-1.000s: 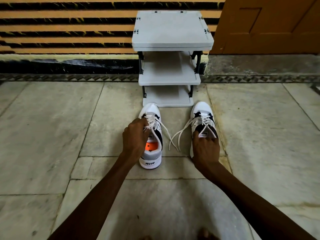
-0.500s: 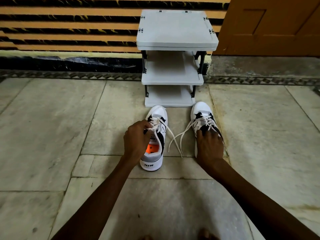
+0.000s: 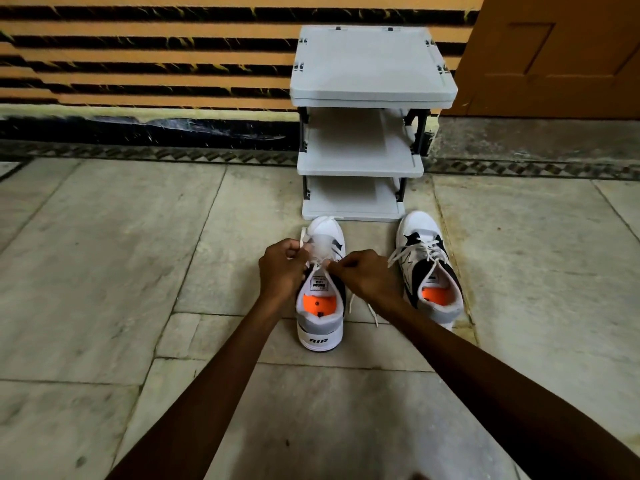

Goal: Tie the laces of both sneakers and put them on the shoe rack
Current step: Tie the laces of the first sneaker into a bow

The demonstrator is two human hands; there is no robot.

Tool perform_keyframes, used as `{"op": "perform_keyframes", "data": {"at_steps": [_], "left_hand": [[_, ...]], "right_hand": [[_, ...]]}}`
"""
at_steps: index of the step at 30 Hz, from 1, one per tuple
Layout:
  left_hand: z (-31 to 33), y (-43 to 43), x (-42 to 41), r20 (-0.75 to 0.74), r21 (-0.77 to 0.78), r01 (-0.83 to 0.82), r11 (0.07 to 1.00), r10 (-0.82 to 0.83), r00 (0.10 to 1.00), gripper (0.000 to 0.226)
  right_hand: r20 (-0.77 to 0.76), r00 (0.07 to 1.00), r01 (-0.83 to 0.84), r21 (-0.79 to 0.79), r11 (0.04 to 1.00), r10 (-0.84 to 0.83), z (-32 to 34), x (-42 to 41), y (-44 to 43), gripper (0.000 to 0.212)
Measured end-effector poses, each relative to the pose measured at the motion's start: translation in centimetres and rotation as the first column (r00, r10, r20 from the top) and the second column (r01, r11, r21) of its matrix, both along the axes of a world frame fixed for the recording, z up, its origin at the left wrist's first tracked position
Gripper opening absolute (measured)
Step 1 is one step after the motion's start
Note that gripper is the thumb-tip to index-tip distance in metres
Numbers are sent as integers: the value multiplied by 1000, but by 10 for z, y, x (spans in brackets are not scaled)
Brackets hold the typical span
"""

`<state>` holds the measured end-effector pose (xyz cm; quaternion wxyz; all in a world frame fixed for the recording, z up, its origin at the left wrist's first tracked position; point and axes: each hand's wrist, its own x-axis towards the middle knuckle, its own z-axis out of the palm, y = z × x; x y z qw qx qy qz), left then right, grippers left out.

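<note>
Two white-and-black sneakers with orange insoles stand on the stone floor, toes toward a grey three-shelf shoe rack (image 3: pixel 360 164). Over the left sneaker (image 3: pixel 322 327), my left hand (image 3: pixel 282 268) pinches one white lace end at the shoe's left side. My right hand (image 3: pixel 367 277) pinches the other lace end over the tongue. A loose lace tail trails on the floor between the shoes. The right sneaker (image 3: pixel 429 271) stands alone with its laces loose and untied. All three rack shelves hold nothing.
The rack stands against an orange-and-black striped wall (image 3: pixel 145 64). A wooden door (image 3: pixel 554 53) is at the back right. Stone floor slabs (image 3: pixel 104 254) spread to both sides of the shoes.
My right hand has left the right sneaker and moved left onto the left sneaker's lace. My left hand now pulls a lace end out to the left. The view has shifted left.
</note>
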<state>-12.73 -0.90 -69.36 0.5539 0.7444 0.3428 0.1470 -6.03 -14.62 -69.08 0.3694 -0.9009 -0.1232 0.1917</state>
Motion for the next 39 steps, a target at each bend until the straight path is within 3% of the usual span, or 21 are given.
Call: {"op": "perform_keyframes", "data": {"at_steps": [4,6,10,14,16,19,22,24,27,29,32,34,39], "left_hand": [[1,2,5,11,-8,12,1000,-12,1000,17],[5,1,5,13,-29,10,1000,-10,1000,17],[22,4,6,102,-76,-3,997,11,995,20],[51,13,14,142,112,28,993,-44,989,18],[65,17,18,142,258,60,964,-99,985,18],[80,20,24,90,412,104,905,-155,984,26],[87,17,31,-25,572,125,811,-135,991,37],[89,16,35,-44,613,140,777,-144,989,39],[92,18,42,-17,522,147,840,-162,987,37],[93,21,45,7,395,155,905,-172,985,37],[91,24,44,18,202,184,962,-191,981,36],[82,32,43,-22,220,285,933,-287,958,33],[45,45,29,-283,208,597,775,-536,795,28]], "right_hand": [[21,995,95,66,993,-96,-4,6,19,15],[-14,995,95,132,987,-94,-1,9,21,16],[-129,989,122,411,903,-75,18,14,16,21],[-69,996,84,574,815,-55,52,19,8,22],[35,998,28,540,841,-56,63,23,6,20],[157,987,-69,337,939,16,64,27,8,18],[143,960,-248,26,968,242,48,25,13,17],[130,947,-300,15,954,295,35,17,17,23],[151,954,-279,119,953,260,23,7,27,31],[216,945,-270,98,958,244,19,6,35,38],[266,942,-242,111,964,206,21,9,39,32],[251,950,-232,160,959,188,23,11,38,29],[94,985,-164,260,952,144,23,18,31,34]]}}
